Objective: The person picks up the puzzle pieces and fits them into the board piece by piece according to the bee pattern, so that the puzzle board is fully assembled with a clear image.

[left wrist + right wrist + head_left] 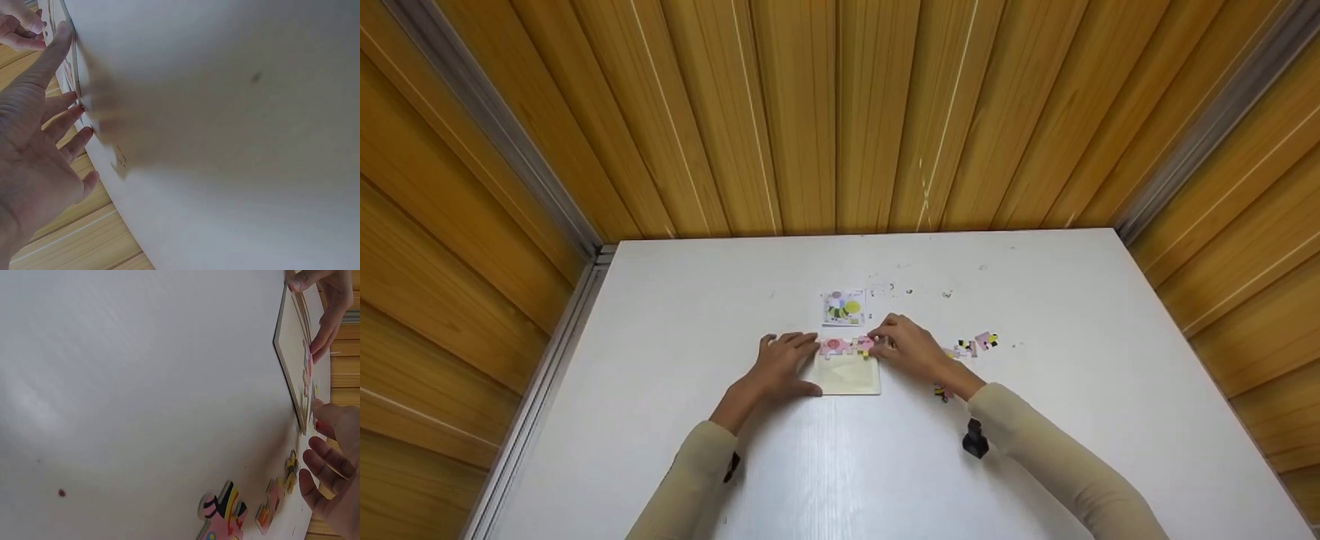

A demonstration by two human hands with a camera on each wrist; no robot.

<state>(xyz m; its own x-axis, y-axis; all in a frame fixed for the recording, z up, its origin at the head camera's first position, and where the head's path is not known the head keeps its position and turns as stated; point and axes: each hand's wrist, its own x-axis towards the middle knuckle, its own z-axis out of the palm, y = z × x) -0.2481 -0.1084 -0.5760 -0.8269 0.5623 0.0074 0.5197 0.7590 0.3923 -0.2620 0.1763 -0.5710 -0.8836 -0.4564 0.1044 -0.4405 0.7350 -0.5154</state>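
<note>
At the left, a beige sleeve (697, 454) leads to the left hand (780, 369). Its fingers are long and loose, not clenched; they touch the left edge of a cream tray (847, 379), with the thumb near its close corner. The tray lies flat on the white table (810, 465). Inside, along its far edge, are pink puzzle pieces (834, 346); the near part shows the bare bottom. Just beyond the tray lies a square picture card (844, 308). Next is the right hand (913, 349), whose thumb and forefinger reach the tray's far right corner; whether they pinch a piece, I cannot tell. Further right, near this hand and its wrist, several loose pieces (987, 341) are scattered on the table.
</note>
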